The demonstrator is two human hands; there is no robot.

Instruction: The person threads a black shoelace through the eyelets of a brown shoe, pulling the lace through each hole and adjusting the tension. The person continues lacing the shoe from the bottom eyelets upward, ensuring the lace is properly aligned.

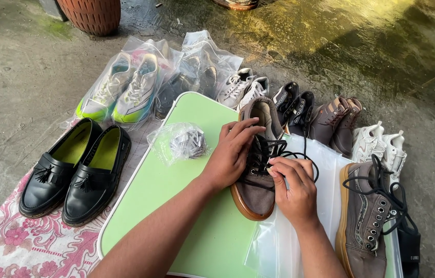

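Note:
A brown suede shoe (256,191) with a tan sole lies on the light green table (176,206), toe toward me. My left hand (230,154) rests over the shoe's left side and tongue. My right hand (294,188) pinches the shoe's black lace (285,151) at the right side of the eyelets. The matching brown shoe (364,221) lies to the right with its black lace loose.
A crumpled clear bag (181,141) sits on the table, and a clear plastic bag (279,242) lies under my right wrist. Black tasselled loafers (73,170) stand left on a floral cloth (16,242). Bagged sneakers (125,90) and several shoe pairs line the wet concrete floor behind.

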